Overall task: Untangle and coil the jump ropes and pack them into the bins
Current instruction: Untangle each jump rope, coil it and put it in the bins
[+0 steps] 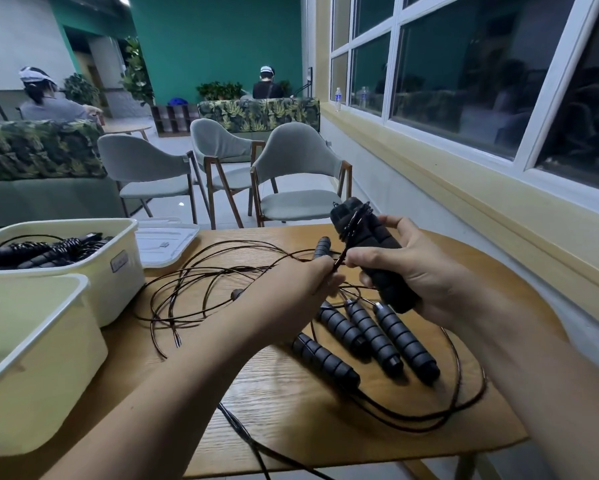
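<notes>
Between the left hand's (305, 282) pinching fingertips, a thin cord (343, 253) leads up to wraps around paired foam handles (377, 261), which the right hand (419, 271) grips with curled fingers. Beyond the left fingers its slack joins tangled loops (222, 270) on the table (291, 407). A hard pull would likely snag another rope or drag the spare handles (370, 336) below both hands.

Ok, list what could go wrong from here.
1. The cord pinched by the left hand leads into the loose tangle; pulling may tighten it or drag the ridged handles.
2. Wraps sit near the top of the held handles in the right hand and might slip off.
3. A stray cord hangs over the table front edge and could slide off.
</notes>
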Demonstrator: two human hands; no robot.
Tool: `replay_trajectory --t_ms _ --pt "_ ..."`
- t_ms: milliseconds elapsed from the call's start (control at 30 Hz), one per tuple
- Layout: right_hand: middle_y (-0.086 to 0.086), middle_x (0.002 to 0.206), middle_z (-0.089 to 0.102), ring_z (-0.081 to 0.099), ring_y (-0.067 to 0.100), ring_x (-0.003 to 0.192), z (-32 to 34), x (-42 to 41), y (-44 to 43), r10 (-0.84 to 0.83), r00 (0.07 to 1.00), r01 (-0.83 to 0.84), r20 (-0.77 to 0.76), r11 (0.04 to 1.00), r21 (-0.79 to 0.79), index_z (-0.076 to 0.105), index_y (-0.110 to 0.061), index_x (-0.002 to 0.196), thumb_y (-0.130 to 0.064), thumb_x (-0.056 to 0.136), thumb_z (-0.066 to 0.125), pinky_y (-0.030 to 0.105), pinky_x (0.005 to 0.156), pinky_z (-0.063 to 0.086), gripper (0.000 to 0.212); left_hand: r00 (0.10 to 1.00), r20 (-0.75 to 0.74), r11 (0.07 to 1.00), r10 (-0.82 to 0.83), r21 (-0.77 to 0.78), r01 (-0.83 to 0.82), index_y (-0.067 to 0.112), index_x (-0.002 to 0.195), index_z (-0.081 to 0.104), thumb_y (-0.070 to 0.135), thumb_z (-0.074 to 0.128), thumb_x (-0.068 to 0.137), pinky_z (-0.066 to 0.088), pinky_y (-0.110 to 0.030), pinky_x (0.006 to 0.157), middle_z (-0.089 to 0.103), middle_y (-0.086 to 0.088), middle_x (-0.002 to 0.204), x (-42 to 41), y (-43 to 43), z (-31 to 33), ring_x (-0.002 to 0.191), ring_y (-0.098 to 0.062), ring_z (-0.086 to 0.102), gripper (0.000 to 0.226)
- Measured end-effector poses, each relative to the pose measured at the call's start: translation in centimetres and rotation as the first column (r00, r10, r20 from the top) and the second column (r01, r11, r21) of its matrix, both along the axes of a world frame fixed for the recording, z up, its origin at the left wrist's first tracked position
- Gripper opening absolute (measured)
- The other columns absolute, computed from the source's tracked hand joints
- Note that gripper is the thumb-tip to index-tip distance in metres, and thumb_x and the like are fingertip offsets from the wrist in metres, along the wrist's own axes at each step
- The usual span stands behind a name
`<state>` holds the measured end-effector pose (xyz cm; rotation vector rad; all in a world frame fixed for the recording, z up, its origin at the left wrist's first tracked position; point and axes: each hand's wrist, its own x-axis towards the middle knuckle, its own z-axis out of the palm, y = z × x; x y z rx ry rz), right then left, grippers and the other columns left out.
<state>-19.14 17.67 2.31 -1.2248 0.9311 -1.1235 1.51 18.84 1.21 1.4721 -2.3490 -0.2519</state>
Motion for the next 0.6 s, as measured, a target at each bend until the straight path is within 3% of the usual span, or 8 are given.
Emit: replay_trajectory --t_ms 167,200,300,400,500,600 --pt "0.023 0.106 0.077 0.07 0.026 0.07 -0.2 -0.6 -0.1 -0.15 0.978 0.138 -0.141 0.986 -0.095 0.05 -0.027 0.131 -0.027 0.059 0.098 0.043 0.07 0.062 0.087 0.999 -0.043 1.0 -0.001 -0.011 0.001 0.023 0.099 0.055 0.037 0.048 0.112 0.036 -0.015 0.053 0.046 0.017 0.063 -0.1 0.2 0.5 0.058 0.008 0.05 0.02" --pt "0.02 0.102 0.078 0.07 0.025 0.069 -0.3 -0.6 -0.1 -0.17 0.969 0.15 -0.181 0.982 -0.119 0.05 -0.028 0.13 -0.026 0.063 0.098 0.043 0.069 0.063 0.082 0.998 -0.057 1.0 -0.012 -0.013 0.011 0.024 0.098 0.055 0.036 0.05 0.111 0.035 -0.015 0.053 0.047 0.017 0.063 0.0 0.1 0.5 0.06 0.011 0.052 0.018" --pt "0.009 0.089 0.08 0.073 0.022 0.065 -0.3 -0.8 0.1 -0.244 0.914 0.188 -0.324 0.963 -0.194 0.052 -0.031 0.125 -0.024 0.075 0.098 0.043 0.066 0.065 0.068 0.996 -0.086 0.999 -0.035 -0.033 0.032 0.031 0.093 0.053 0.038 0.053 0.109 0.03 -0.024 0.054 0.052 0.015 0.066 0.3 0.0 0.3 0.061 0.001 0.05 0.018" --pt "0.004 0.091 0.08 0.076 0.02 0.068 -0.4 -1.1 -0.1 -0.266 0.866 0.186 -0.422 0.957 -0.221 0.054 -0.036 0.119 -0.029 0.075 0.098 0.042 0.067 0.065 0.063 0.987 -0.154 0.998 -0.053 -0.052 0.045 0.033 0.089 0.059 0.04 0.058 0.107 0.035 -0.028 0.056 0.056 0.013 0.066 0.9 -0.2 0.0 0.061 -0.004 0.052 0.019" --pt "-0.001 0.094 0.079 0.078 0.021 0.079 -1.1 -1.3 -0.6 -0.288 0.799 0.171 -0.529 0.951 -0.259 0.056 -0.042 0.112 -0.039 0.069 0.1 0.048 0.077 0.067 0.061 0.971 -0.224 0.995 -0.088 -0.057 0.077 0.031 0.089 0.07 0.041 0.062 0.105 0.043 -0.036 0.057 0.061 0.01 0.065 1.2 -0.2 -0.2 0.06 -0.01 0.055 0.02" --pt "-0.007 0.093 0.078 0.077 0.015 0.082 -1.2 -1.2 -0.6 -0.283 0.749 0.132 -0.599 0.95 -0.284 0.058 -0.042 0.112 -0.039 0.07 0.1 0.044 0.081 0.065 0.059 0.926 -0.367 0.995 -0.09 0.016 0.103 0.025 0.088 0.076 0.04 0.066 0.103 0.034 -0.029 0.05 0.056 0.015 0.057 1.6 -0.1 -0.3 0.052 -0.005 0.046 0.023"
